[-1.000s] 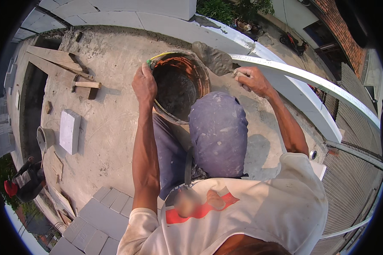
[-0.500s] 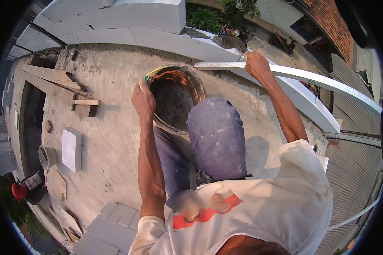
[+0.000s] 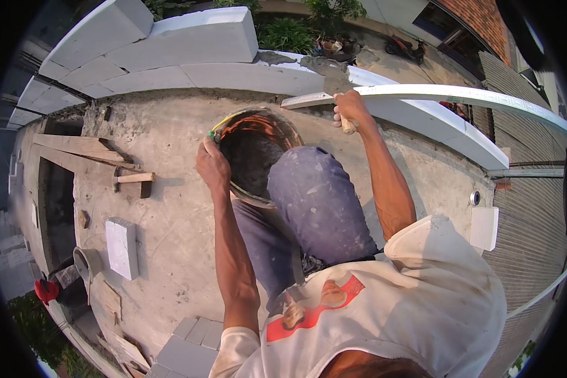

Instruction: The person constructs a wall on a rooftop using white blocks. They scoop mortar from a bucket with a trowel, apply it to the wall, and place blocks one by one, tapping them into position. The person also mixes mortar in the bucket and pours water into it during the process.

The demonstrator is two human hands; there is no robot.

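My left hand [image 3: 213,165] grips the upper-left rim of a dark mortar bucket [image 3: 285,126], near its yellow handle with a green grip. My right hand [image 3: 351,111] is closed on the wooden handle of a trowel [image 3: 348,125]. The mortar-covered blade [image 3: 335,77] is raised at the top of a low wall of white blocks [image 3: 126,79], where grey mortar [image 3: 274,58] shows. A long, pale straight bar [image 3: 441,92] crosses beside the wall at the right, close behind my right hand. The bucket stands by my bent knee [image 3: 312,195], which partly hides it.
Boards [image 3: 75,143] and a hammer [image 3: 135,178] lie at left, near a floor opening [image 3: 59,208], a white block [image 3: 120,246] and a small bucket [image 3: 85,264]. Someone in red headwear [image 3: 46,290] is at the left edge. Stacked blocks [image 3: 183,349] are behind me; corrugated roofing [image 3: 526,214] is at right.
My right hand with the trowel has moved up and left from beside the bucket to the wall top. My left hand stays on the rim. The view has shifted, so surroundings appear lower.
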